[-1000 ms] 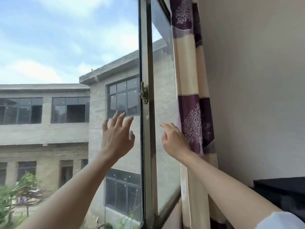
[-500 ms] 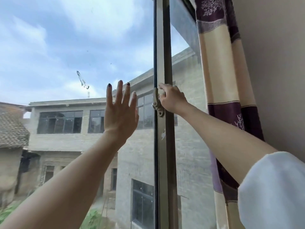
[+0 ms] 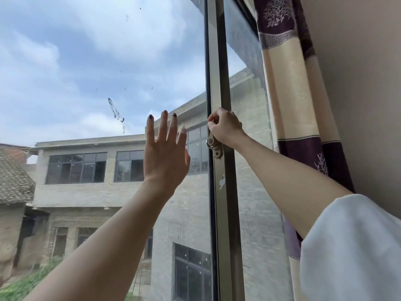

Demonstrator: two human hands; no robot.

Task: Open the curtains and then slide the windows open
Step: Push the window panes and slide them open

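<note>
A right hand (image 3: pixel 225 127) closes in a fist around the latch (image 3: pixel 213 146) on the upright window frame (image 3: pixel 219 72), while the left hand (image 3: pixel 165 148) presses flat, fingers spread wide, against the glass pane (image 3: pixel 86 61) just left. The curtain (image 3: pixel 290 83) hangs gathered at far right, beside the wall (image 3: pixel 358 83).

The upright metal window frame (image 3: pixel 218 83) carries everything here: a glass pane (image 3: pixel 86 61) to its left, smeared with a dark streak (image 3: pixel 116 110), and a second pane (image 3: pixel 249 148) to its right. A metal latch (image 3: pixel 216 148) is fixed to the frame at mid-height. A small pale patch (image 3: pixel 221 181) sits on the frame just below the latch.
</note>
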